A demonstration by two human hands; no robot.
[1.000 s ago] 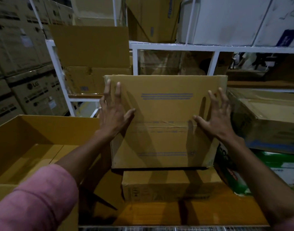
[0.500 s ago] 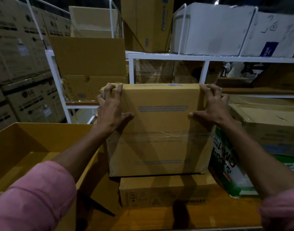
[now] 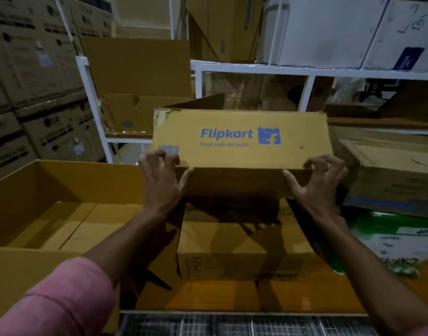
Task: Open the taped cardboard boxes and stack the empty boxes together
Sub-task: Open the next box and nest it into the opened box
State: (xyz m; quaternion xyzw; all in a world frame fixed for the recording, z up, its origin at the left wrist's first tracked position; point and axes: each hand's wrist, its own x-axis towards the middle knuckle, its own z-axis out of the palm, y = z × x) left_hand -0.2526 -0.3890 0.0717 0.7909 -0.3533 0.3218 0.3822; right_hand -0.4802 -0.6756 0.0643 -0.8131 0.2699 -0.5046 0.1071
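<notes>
A: What are the hands doing?

B: Both are gripping the box [image 3: 239,139] with the blue Flipkart print. The left hand [image 3: 161,180] is clamping the box's near edge toward 9 o'clock, fingers curled over the printed face beside a small barcode label, thumb tucked beneath. The right hand [image 3: 317,180] is doing the same toward 3 o'clock on that edge, fingers hooked over the top, thumb under.

A: Where is the box sitting?

B: It is hanging in the middle of the view, held up off everything, tilted so the printed face is pointing at the camera. A flap is sticking up at its far edge, around 12 o'clock.

A: And below it?

B: A closed carton [image 3: 244,253] is lying directly under it, at 6 o'clock from the box, in shadow. An open carton [image 3: 62,190] is standing at 9 o'clock, its flaps up. A green and white package [image 3: 390,241] is lying at 4 o'clock.

A: Anything behind?

B: A white rack [image 3: 312,70] is running across at 12 o'clock, carrying more cartons. Stacked LG cartons [image 3: 38,93] are filling the 10 o'clock side.
</notes>
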